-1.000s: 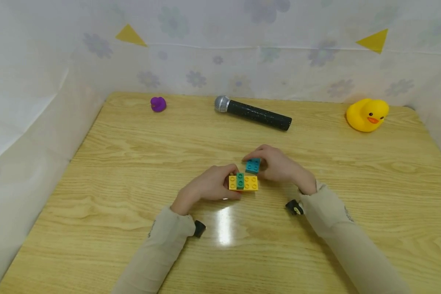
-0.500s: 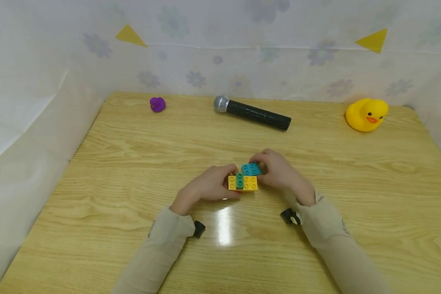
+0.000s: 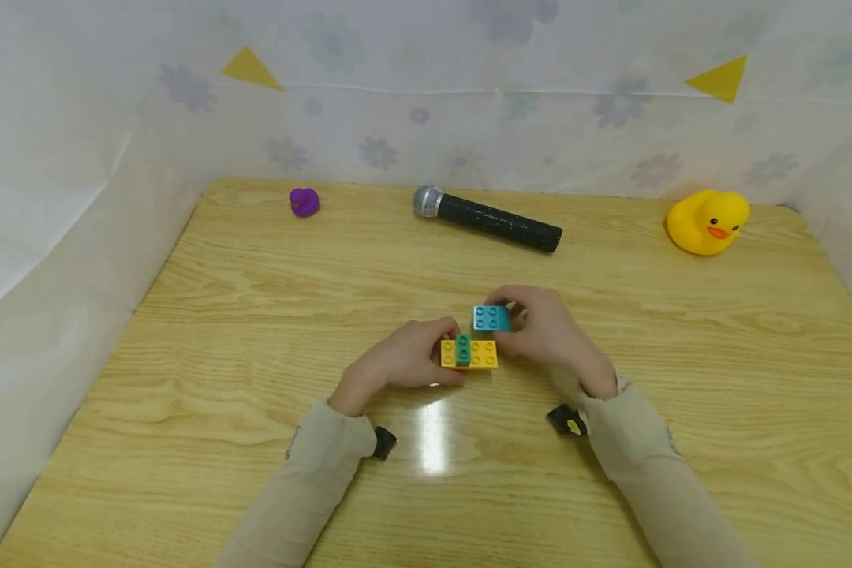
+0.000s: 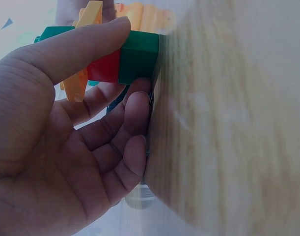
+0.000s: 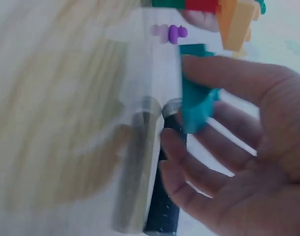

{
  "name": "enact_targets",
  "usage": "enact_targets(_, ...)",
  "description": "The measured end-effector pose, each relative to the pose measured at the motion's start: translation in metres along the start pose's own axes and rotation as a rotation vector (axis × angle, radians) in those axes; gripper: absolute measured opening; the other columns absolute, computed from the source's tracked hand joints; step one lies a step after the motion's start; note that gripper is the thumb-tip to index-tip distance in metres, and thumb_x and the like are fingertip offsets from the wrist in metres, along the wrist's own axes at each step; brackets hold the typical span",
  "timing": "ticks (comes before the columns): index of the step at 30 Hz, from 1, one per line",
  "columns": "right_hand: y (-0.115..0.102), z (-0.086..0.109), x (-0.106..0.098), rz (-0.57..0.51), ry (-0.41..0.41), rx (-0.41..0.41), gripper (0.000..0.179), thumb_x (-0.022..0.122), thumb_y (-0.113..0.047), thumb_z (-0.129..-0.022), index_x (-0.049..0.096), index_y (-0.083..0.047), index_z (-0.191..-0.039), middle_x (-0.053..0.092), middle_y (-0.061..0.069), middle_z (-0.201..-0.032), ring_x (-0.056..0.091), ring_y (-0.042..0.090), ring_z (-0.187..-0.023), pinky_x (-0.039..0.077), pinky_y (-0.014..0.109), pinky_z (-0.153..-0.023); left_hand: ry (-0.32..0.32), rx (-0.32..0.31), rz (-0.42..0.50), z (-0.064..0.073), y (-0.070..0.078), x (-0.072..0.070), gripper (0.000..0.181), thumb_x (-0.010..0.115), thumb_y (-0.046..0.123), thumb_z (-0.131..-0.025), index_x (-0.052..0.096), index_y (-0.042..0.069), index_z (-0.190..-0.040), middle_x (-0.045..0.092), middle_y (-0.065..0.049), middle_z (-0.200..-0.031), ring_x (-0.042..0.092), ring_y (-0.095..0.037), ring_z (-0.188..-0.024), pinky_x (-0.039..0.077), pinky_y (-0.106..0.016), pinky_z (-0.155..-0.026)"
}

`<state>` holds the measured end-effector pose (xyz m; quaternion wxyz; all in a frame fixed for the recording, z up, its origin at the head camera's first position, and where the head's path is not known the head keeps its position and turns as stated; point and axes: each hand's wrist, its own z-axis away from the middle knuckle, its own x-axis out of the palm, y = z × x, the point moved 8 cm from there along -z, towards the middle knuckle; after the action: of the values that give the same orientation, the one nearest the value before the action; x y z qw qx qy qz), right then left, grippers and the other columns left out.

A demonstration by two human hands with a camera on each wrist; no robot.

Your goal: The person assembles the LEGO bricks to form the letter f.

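My left hand [image 3: 413, 355] grips a small stack of toy building bricks. On top of the stack are a yellow brick [image 3: 484, 355] and a narrow green brick [image 3: 463, 350]; the left wrist view shows a red brick [image 4: 103, 70] and a lower green brick [image 4: 139, 58] below them, the lower one close to the table. My right hand [image 3: 543, 327] pinches a teal brick [image 3: 488, 318] between thumb and fingers, its studs facing up. In the right wrist view the teal brick is held apart from the stack and clear of the table.
A black microphone [image 3: 500, 222] with a silver head lies behind the hands. At the back left sits a purple toy duck [image 3: 304, 202]; at the back right, a yellow rubber duck [image 3: 708, 222]. A flowered white curtain [image 3: 376, 118] borders the wooden table [image 3: 220, 379].
My right hand has turned the teal brick. It came toward the stack, then shifted slightly back away from it. The left hand and its stack stay in place.
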<state>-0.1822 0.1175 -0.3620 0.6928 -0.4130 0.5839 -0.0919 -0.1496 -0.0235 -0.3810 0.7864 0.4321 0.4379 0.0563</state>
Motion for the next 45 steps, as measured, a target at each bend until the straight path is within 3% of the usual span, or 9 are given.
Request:
enact_targets(4, -0.002, 0.003, -0.016, -0.079, 0.098, -0.008, 0.036, 0.079, -0.011, -0.077, 0.065, -0.006, -0.11, 0.068, 0.01, -0.103, 0.062, 0.025, -0.088, 0.05, 0.044, -0.076, -0.002, -0.002, -0.012, -0.001, 0.0, 0.001, 0.038, 0.078, 0.026, -0.081, 0.054, 0.012, -0.108, 0.059, 0.002, -0.084, 0.052, -0.012, -0.067, 0.042, -0.024, -0.06)
enact_targets(7, -0.004, 0.005, -0.024, -0.145, 0.115, 0.0, 0.035, 0.077, -0.014, -0.081, 0.064, -0.005, -0.111, 0.068, 0.01, -0.101, 0.062, 0.023, -0.088, 0.05, 0.043, -0.077, -0.001, -0.004, -0.015, -0.001, -0.001, 0.001, 0.039, 0.078, 0.026, -0.081, 0.054, 0.012, -0.109, 0.059, 0.002, -0.084, 0.053, -0.012, -0.068, 0.042, -0.024, -0.06)
enact_targets(15, -0.016, 0.009, -0.031, -0.198, 0.086, 0.001, 0.029, 0.072, -0.016, -0.086, 0.066, -0.004, -0.111, 0.067, 0.009, -0.102, 0.06, 0.02, -0.087, 0.05, 0.041, -0.08, -0.003, -0.005, -0.005, -0.001, -0.003, 0.001, 0.04, 0.078, 0.026, -0.081, 0.054, 0.011, -0.11, 0.059, 0.002, -0.084, 0.052, -0.012, -0.067, 0.042, -0.024, -0.059)
enact_targets(24, -0.028, 0.011, -0.031, -0.181, 0.069, -0.063, 0.028, 0.072, -0.013, -0.085, 0.066, -0.005, -0.111, 0.067, 0.007, -0.103, 0.059, 0.019, -0.089, 0.049, 0.049, -0.08, 0.001, -0.001, -0.003, 0.0, -0.003, 0.001, 0.04, 0.077, 0.026, -0.082, 0.054, 0.01, -0.111, 0.059, 0.001, -0.085, 0.052, -0.012, -0.069, 0.042, -0.024, -0.06)
enact_targets(37, -0.046, 0.013, -0.01, -0.17, -0.043, -0.201, 0.029, 0.076, -0.015, -0.081, 0.067, -0.01, -0.108, 0.066, 0.0, -0.102, 0.06, 0.015, -0.091, 0.05, 0.047, -0.079, 0.002, 0.022, 0.002, -0.001, -0.003, 0.001, 0.04, 0.076, 0.026, -0.083, 0.053, 0.01, -0.112, 0.058, 0.0, -0.086, 0.051, -0.013, -0.066, 0.041, -0.023, -0.058)
enact_targets(45, -0.053, 0.016, -0.005, -0.185, -0.069, -0.248, 0.03, 0.075, -0.012, -0.081, 0.066, -0.011, -0.11, 0.066, -0.002, -0.099, 0.058, 0.014, -0.087, 0.048, 0.048, -0.079, -0.004, 0.009, 0.005, 0.0, -0.003, 0.002, 0.04, 0.076, 0.026, -0.083, 0.053, 0.01, -0.112, 0.058, 0.0, -0.085, 0.051, -0.013, -0.066, 0.042, -0.024, -0.058)
